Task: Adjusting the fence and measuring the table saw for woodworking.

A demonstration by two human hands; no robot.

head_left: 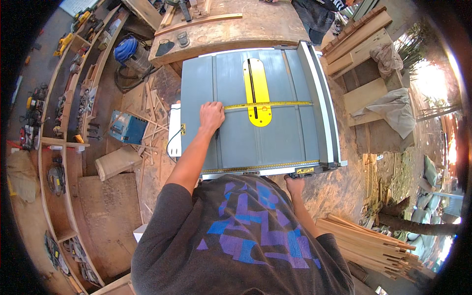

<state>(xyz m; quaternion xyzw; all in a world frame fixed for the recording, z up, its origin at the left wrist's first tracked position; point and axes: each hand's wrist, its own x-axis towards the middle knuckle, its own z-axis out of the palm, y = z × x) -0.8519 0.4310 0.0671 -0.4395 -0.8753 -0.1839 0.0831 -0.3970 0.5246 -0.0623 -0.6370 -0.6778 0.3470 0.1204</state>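
A table saw with a grey top [236, 142] stands in front of me, a yellow throat plate [266, 118] set into it. My left hand [212, 116] rests on the left part of the top, its fingers closed round a tape measure whose case is mostly hidden. From that hand the yellow tape blade [287, 103] runs right, across the throat plate, to the rip fence [319, 98]. At the front rail, my right hand [295, 185] is closed on the fence's handle, just below the black fence head [304, 171]; its fingers are partly hidden.
Behind the saw is a wooden workbench [260, 29], where another person [317, 19] stands. A blue-topped shop vacuum [129, 49], a blue box [129, 129] and wood scraps lie left, beside tool shelves. Stacked wooden strips [366, 248] lie at the right.
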